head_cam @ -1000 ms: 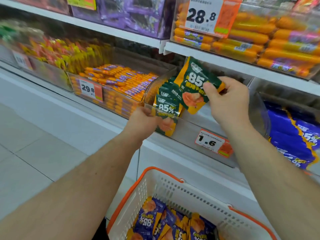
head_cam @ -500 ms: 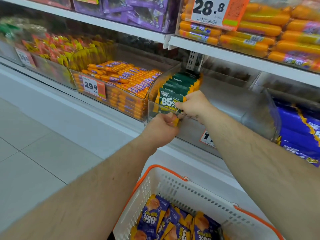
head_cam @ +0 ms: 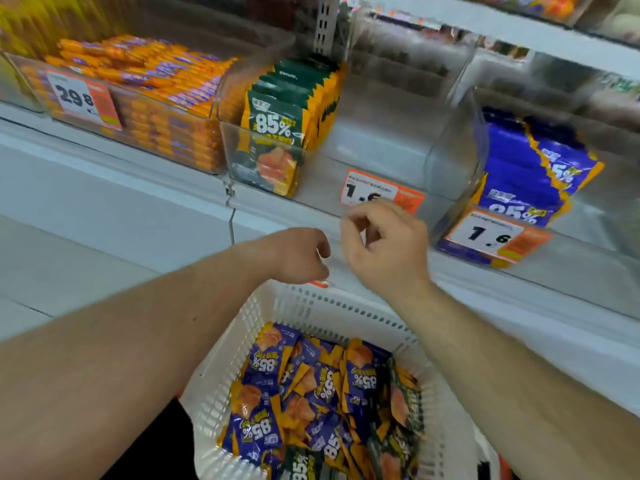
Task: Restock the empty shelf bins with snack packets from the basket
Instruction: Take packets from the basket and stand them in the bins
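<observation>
Left hand: the left hand [head_cam: 298, 255] is hanging in the air above the far rim of the basket, fingers loosely curled, gripping nothing.
Right hand: the right hand [head_cam: 388, 244] is hovering just beside the left one, in front of the shelf edge, fingers loosely bent and thumb near the forefinger, with nothing seen between them.
Basket: the white basket [head_cam: 242, 336] with orange trim is sitting below both forearms, under the shelf front.
Snack packets in basket: purple-and-orange snack packets [head_cam: 311, 386] marked 85% are lying in a loose heap inside it, with a few green ones at the right and near edge; all are lying below the hands and apart from them.
Green packets in bin: a row of green packets [head_cam: 277, 128] is standing upright at the left end of the clear shelf bin [head_cam: 377, 147], above and left of the hands, touched by neither.
Bin remainder: the right part of that bin is showing bare floor.
Price tag: an orange 1.6 price tag [head_cam: 375, 190] is sitting on the bin front, partly hidden by the right fingers.
Neighbours: orange sausage sticks [head_cam: 156, 74] are filling the bin to the left; purple packets [head_cam: 526, 174] are lying in the bin to the right.
</observation>
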Tool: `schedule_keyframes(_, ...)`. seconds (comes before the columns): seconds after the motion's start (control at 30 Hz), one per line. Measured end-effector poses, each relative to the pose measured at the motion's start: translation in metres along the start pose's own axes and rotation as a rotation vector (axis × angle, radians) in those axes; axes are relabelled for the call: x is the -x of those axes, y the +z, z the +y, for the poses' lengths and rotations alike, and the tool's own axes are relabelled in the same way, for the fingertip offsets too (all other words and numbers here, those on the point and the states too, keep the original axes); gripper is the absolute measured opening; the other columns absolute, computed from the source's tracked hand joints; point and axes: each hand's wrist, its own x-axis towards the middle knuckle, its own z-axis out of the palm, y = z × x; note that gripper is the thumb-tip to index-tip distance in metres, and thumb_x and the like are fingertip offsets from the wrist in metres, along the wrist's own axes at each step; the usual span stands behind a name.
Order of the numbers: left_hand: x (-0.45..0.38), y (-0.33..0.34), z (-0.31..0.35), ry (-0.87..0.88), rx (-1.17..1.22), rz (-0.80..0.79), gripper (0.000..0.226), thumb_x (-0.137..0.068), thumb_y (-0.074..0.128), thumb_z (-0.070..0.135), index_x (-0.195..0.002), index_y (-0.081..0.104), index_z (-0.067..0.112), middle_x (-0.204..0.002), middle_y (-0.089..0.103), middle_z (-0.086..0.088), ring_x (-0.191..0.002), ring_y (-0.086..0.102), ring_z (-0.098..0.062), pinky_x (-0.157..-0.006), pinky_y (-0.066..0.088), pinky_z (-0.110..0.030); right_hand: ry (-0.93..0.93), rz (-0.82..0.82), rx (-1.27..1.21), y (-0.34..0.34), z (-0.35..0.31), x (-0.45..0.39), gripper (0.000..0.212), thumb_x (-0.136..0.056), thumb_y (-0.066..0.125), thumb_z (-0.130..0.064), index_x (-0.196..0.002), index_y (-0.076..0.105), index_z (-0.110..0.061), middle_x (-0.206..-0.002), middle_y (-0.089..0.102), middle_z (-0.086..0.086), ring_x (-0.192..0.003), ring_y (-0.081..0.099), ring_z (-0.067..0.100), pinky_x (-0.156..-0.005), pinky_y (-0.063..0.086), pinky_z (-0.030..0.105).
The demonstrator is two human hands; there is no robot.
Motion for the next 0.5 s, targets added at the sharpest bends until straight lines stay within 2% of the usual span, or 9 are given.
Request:
schedule_keyframes(0.07, -0.001, 0.014, 0.000, 0.020, -0.139, -0.131, 0.038, -0.092, 0.059, 0.030, -0.128, 0.055, 0.016, -0.125, 0.059, -0.001, -0.102, 0.056, -0.016, -0.082, 0.039, -0.024, 0.251, -0.191, 0.032, -0.004, 0.018, 0.056, 0.011, -0.081, 0.063, -0.010, -0.071, 0.068, -0.008, -0.067, 0.063, 0.001, -0.060, 0.048, 0.011, -0.058, 0.042, 0.024)
schedule_keyframes(0.13, 0.001, 0.027, 0.002, 0.035, -0.201, -0.224, 0.043, -0.096, 0.057, 0.031, -0.136, 0.051, 0.016, -0.136, 0.053, -0.001, -0.119, 0.052, -0.019, -0.090, 0.037, -0.024, 0.552, -0.508, 0.124, -0.007, 0.041, 0.103, 0.015, -0.087, 0.061, -0.017, -0.074, 0.066, -0.013, -0.072, 0.063, 0.001, -0.068, 0.055, 0.019, -0.062, 0.044, 0.031)
schedule_keyframes(0.23, -0.001, 0.041, 0.005, 0.042, -0.269, -0.330, 0.044, -0.097, 0.055, 0.036, -0.137, 0.049, 0.019, -0.139, 0.051, 0.002, -0.119, 0.050, -0.016, -0.093, 0.038, -0.027, 0.796, -0.928, 0.312, -0.018, 0.068, 0.158, 0.026, -0.094, 0.053, -0.026, -0.068, 0.052, -0.023, -0.068, 0.054, -0.005, -0.069, 0.055, 0.019, -0.055, 0.038, 0.030)
schedule_keyframes(0.37, -0.009, 0.053, 0.005, 0.043, -0.356, -0.387, 0.044, -0.095, 0.054, 0.039, -0.136, 0.050, 0.024, -0.137, 0.051, 0.006, -0.100, 0.043, -0.010, -0.087, 0.034, -0.026, 0.995, -1.176, 0.491, -0.037, 0.081, 0.210, 0.023, -0.092, 0.058, -0.041, -0.083, 0.060, -0.020, -0.077, 0.063, 0.001, -0.069, 0.059, 0.018, -0.062, 0.049, 0.032)
schedule_keyframes(0.43, -0.012, 0.054, 0.006, 0.043, -0.391, -0.390, 0.043, -0.096, 0.053, 0.039, -0.136, 0.051, 0.023, -0.134, 0.052, 0.006, -0.100, 0.045, -0.010, -0.086, 0.036, -0.026, 1.016, -1.248, 0.545, -0.042, 0.081, 0.223, 0.025, -0.088, 0.063, -0.045, -0.083, 0.060, -0.021, -0.071, 0.058, -0.004, -0.061, 0.052, 0.012, -0.057, 0.046, 0.028)
schedule_keyframes(0.5, -0.014, 0.055, 0.005, 0.040, -0.412, -0.389, 0.040, -0.095, 0.053, 0.039, -0.131, 0.055, 0.023, -0.129, 0.054, 0.005, -0.102, 0.052, -0.013, -0.085, 0.042, -0.028, 1.067, -1.304, 0.586, -0.043, 0.081, 0.228, 0.027, -0.084, 0.069, -0.041, -0.077, 0.055, -0.019, -0.068, 0.047, -0.006, -0.069, 0.052, 0.014, -0.063, 0.046, 0.026)
